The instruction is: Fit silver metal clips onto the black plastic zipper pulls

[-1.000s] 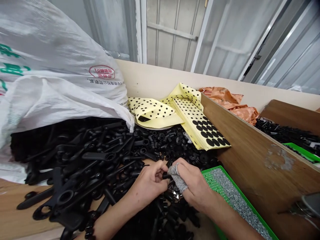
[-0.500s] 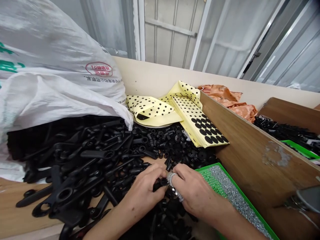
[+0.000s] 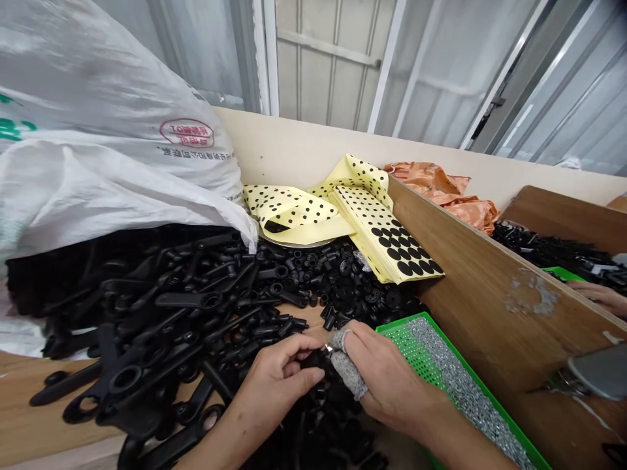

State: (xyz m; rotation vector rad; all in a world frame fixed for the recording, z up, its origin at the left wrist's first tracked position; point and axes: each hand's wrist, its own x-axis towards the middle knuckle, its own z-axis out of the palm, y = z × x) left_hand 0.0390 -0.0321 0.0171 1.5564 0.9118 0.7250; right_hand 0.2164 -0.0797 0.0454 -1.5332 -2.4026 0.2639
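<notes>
My left hand (image 3: 279, 378) is over the pile of black plastic parts, its thumb and forefinger apart, with nothing visible between them. Its other fingers curl inward. Close beside it, my right hand (image 3: 379, 369) is closed, with grey fabric covers (image 3: 349, 373) on its fingers. A small shiny metal piece (image 3: 328, 348) shows at these fingertips; its kind is too small to tell. Black crank-like handles (image 3: 189, 299) lie heaped to the left. Short black cylindrical parts (image 3: 329, 318) lie just beyond my hands. Other black pieces below the hands are partly hidden.
A green tray (image 3: 490, 401) of small silvery metal parts stands right of my hand, along a wooden divider (image 3: 470, 261). Yellow sheets with black dots (image 3: 392, 241) lie behind. A white sack (image 3: 122, 163) stands left. Beyond the divider, another person's hand (image 3: 600, 294) shows.
My left thumb and forefinger have moved apart, and my right hand has turned slightly. Another person's hand has come into view at the right edge. The view has shifted slightly.
</notes>
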